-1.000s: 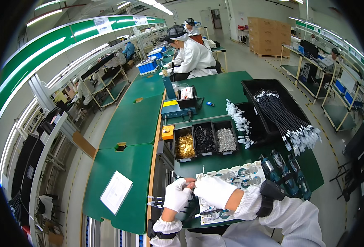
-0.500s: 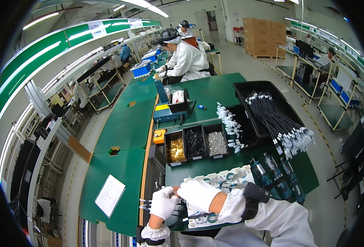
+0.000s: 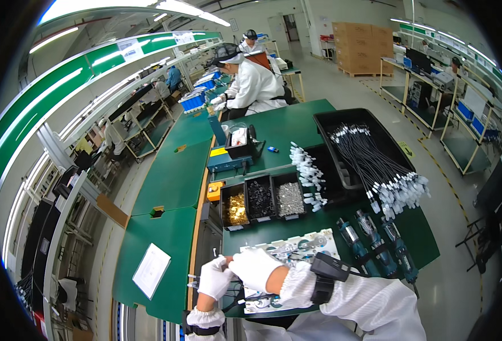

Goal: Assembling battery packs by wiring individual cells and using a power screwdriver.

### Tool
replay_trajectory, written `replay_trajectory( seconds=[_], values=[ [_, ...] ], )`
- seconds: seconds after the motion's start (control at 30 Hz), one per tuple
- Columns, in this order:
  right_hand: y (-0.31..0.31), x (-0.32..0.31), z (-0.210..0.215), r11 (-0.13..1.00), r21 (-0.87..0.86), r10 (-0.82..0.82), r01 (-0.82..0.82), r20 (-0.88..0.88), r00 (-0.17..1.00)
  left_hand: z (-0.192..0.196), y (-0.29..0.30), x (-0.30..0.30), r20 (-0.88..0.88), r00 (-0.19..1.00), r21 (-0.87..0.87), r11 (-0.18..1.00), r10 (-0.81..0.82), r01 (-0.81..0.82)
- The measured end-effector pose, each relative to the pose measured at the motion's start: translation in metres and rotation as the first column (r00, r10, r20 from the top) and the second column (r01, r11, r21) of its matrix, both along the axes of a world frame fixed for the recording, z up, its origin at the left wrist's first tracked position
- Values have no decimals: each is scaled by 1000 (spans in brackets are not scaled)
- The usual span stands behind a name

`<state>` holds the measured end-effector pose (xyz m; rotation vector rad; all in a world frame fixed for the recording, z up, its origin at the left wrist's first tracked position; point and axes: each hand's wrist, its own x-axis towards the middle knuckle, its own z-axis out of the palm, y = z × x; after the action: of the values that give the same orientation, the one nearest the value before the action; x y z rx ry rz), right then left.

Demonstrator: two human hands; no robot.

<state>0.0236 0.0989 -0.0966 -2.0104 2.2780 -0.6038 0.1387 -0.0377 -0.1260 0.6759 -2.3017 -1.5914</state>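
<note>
My left hand (image 3: pixel 214 279) and my right hand (image 3: pixel 256 269), both in white gloves, meet at the front edge of the green bench. Their fingers are closed together at the fingertips, and whatever they pinch is too small and covered to make out. Thin cable ends with white connectors (image 3: pixel 192 284) stick out beside my left hand. Under my right hand and forearm lies a white panel (image 3: pixel 326 243) carrying round teal-and-white parts and dark wires. Part of this panel is hidden by my right arm.
Beyond the panel stand bins of gold (image 3: pixel 237 210), black (image 3: pixel 260 199) and silver small parts (image 3: pixel 290 198). Right of them, a black tray (image 3: pixel 331 119) holds black cables with white connectors. Several teal power screwdrivers (image 3: pixel 370 233) lie at right. A co-worker (image 3: pixel 256 85) works farther along.
The whole view has shifted slightly, so the bench items sit a little farther left. My hands stay pressed together in nearly the same spot beside the panel.
</note>
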Motion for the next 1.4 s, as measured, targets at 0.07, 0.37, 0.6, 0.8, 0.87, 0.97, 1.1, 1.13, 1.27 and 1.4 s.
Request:
replay_trajectory(
  seconds=[0.07, 0.37, 0.6, 0.8, 0.87, 0.97, 1.1, 1.13, 1.27, 1.4],
  values=[
    [-4, 6, 4, 999, -10, -54, 54, -33, 998, -2, -4, 2, -20, 1000, 81, 997, -6, 7],
    [-6, 4, 1, 994, 100, -45, 45, 0, 999, 1, 5, 2, 39, 996, 49, 995, 84, -86],
    [-13, 4, -11, 993, 98, -86, 73, 142, 986, -3, 3, 8, 28, 995, 51, 994, 98, -100],
    [-7, 4, -15, 1000, 5, -14, 14, 60, 998, -5, -1, 3, 37, 994, 122, 986, 106, -110],
    [-14, 2, -22, 1000, 18, -18, 16, 155, 988, -9, -3, 0, -19, 999, 88, 995, 47, -45],
    [-17, -1, -30, 1000, 18, -13, 11, 62, 998, -8, 1, -2, -16, 999, 113, 993, 37, -35],
    [-10, -2, 7, 983, 173, 70, -62, -41, 997, -5, -3, 7, 0, 1000, 97, 995, 14, -14],
    [-3, -1, 16, 985, 163, 65, -55, -58, 996, -17, -12, 9, -25, 999, 88, 996, -31, 33],
    [15, -10, 20, 981, -14, 191, -195, -158, 969, -11, -11, 3, 51, 993, 238, 967, -109, 94],
    [10, -5, 22, 980, 44, 196, -192, -101, 975, -14, -15, 6, -13, 991, 205, 969, -135, 135]
  ],
)
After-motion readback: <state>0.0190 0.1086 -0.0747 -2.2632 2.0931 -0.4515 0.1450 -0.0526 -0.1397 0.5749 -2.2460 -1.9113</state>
